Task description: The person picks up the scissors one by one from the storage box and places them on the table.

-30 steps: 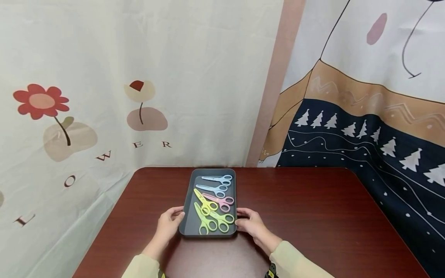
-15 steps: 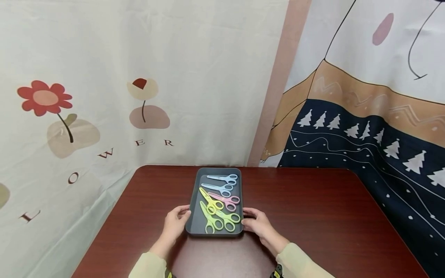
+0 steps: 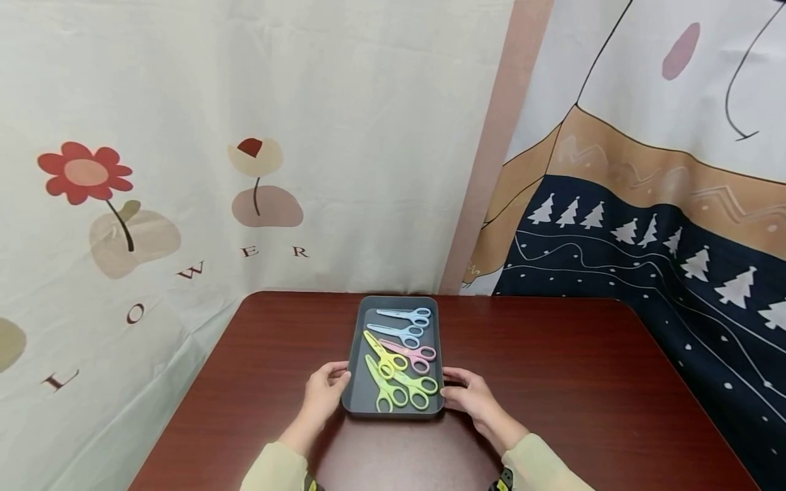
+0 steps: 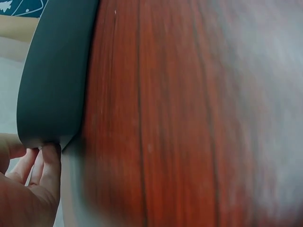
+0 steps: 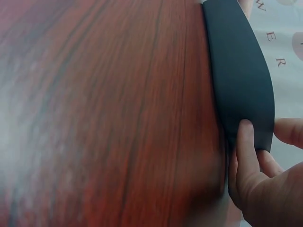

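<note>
A dark grey rectangular tray [image 3: 361, 394] is held by both hands near its front end. My left hand [image 3: 323, 397] grips the left side, its thumb near the rim; in the left wrist view its fingertips meet the tray's wall [image 4: 57, 75]. On the right side, my right hand [image 3: 475, 401] grips the wall, with a finger pressed flat on its outside in the right wrist view. Several small scissors lie inside: two blue pairs [image 3: 393, 314] at the far end, a pink pair [image 3: 410, 351], a yellow pair [image 3: 378, 346] overlapping it, and two green pairs [image 3: 376, 374] nearest me.
The reddish-brown wooden table [image 3: 540, 368] extends on both sides of the tray. Behind its far edge hangs a pale printed curtain [image 3: 381, 136] with flowers and letters. A dark blue section with white trees [image 3: 565, 213] is at the right.
Both hands and the tray have moved to the right together. The scissors keep their places in the tray. The head view has also shifted slightly.
</note>
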Demonstrator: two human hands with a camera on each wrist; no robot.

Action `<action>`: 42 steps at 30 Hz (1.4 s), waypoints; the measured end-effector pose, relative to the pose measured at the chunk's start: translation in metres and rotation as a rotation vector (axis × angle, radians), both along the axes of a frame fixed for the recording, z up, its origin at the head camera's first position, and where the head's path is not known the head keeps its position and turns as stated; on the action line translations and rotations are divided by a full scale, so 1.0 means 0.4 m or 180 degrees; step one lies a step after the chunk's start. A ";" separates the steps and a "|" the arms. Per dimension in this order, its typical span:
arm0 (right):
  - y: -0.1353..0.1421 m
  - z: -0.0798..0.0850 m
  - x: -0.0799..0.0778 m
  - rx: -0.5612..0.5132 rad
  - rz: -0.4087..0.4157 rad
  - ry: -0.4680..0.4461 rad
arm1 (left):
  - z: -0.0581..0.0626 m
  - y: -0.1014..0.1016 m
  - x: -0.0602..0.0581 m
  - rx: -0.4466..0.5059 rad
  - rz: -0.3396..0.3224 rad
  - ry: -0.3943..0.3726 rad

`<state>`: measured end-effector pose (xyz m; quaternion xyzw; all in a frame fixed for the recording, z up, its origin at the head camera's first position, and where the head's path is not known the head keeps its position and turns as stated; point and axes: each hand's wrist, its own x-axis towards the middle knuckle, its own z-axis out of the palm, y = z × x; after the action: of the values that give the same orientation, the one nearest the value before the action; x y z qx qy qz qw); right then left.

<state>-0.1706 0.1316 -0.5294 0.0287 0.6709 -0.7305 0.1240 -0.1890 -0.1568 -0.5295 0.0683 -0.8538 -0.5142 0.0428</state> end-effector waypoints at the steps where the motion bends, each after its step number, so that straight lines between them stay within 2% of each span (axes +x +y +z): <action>1: 0.003 0.001 0.000 0.0003 -0.0007 -0.0001 | 0.000 0.004 0.000 0.0005 0.0015 -0.0021; 9: 0.024 0.006 0.004 0.0064 -0.0062 -0.0015 | -0.004 0.031 0.002 0.0007 0.0034 0.0047; 28: 0.088 0.002 0.013 0.0210 -0.0173 -0.0006 | -0.001 0.095 0.003 0.0018 -0.0078 0.0148; 42: 0.132 0.006 0.015 0.0291 -0.0230 -0.0041 | -0.008 0.146 0.009 0.0073 -0.0035 0.0242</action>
<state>-0.1647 0.1845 -0.5269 0.0632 0.7013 -0.7029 0.1004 -0.1853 -0.0984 -0.5326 0.0444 -0.8460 -0.5264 0.0717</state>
